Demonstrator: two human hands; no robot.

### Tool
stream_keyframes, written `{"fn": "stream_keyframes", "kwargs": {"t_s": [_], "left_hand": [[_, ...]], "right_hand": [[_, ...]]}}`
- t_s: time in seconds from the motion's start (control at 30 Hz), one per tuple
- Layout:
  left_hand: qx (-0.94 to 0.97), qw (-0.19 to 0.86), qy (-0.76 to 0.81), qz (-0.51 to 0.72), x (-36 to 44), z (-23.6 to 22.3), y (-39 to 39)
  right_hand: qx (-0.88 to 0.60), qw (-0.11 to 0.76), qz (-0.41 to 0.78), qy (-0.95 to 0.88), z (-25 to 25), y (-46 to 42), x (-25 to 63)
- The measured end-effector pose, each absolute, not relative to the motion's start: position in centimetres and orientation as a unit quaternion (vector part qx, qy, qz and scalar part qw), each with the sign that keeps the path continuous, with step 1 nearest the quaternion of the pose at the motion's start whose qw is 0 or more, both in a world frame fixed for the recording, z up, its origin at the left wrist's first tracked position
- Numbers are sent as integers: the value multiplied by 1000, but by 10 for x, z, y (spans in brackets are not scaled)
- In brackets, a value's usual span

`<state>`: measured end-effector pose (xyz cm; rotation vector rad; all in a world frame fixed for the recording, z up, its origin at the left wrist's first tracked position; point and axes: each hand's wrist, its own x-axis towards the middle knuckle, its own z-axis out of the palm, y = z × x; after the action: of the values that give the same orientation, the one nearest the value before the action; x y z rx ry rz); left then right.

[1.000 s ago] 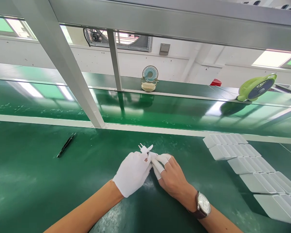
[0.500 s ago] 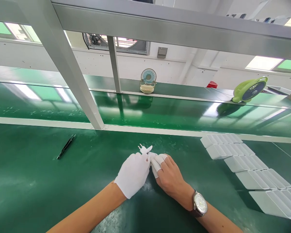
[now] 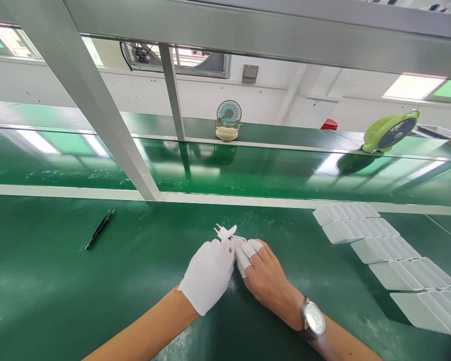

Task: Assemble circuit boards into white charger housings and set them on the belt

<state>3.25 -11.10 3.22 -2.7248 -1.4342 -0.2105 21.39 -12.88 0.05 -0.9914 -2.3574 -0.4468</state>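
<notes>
My left hand (image 3: pixel 209 273), in a white glove, is closed around a white two-pin plug adapter (image 3: pixel 225 232). The plug's two thin pins point up and to the left, away from me. White finger cots cover several fingers of my right hand (image 3: pixel 261 268), which is bent in against the left one. Its fingertips press on the near right part of the same white piece. Most of the adapter's body is hidden between the fingers. Both hands are just above the green tabletop (image 3: pixel 154 260).
Black tweezers (image 3: pixel 99 229) lie to the left. On the right, white divided trays (image 3: pixel 393 255) form a slanting row. A white frame post (image 3: pixel 108 120) rises at the left. Farther back stand a small fan (image 3: pixel 228 120) and a green fan (image 3: pixel 389 131) on a shelf.
The view has shifted slightly. My hands keep nearly the same grip on the plug adapter; a little more of the white piece's edge shows beside my right fingertips.
</notes>
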Motion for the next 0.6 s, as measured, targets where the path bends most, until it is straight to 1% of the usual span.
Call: {"fn": "stream_keyframes", "kwargs": {"t_s": [0.13,0.33,0.47,0.6], "left_hand": [[-885,27,-463,-36,35,38,-111],[-880,51,-466,-82,33,26,-111],[-877,61,-461,-117,32,16,-112],[-877,28,-466,-110,34,13,-111]], "right_hand": [[-369,268,-190,-869,6,-129,212],[-375,259,-218,-863,14,-128,205],[-388,260,-209,-859,13,-131,203],[-392,282,-166,-860,7,-124,208]]}}
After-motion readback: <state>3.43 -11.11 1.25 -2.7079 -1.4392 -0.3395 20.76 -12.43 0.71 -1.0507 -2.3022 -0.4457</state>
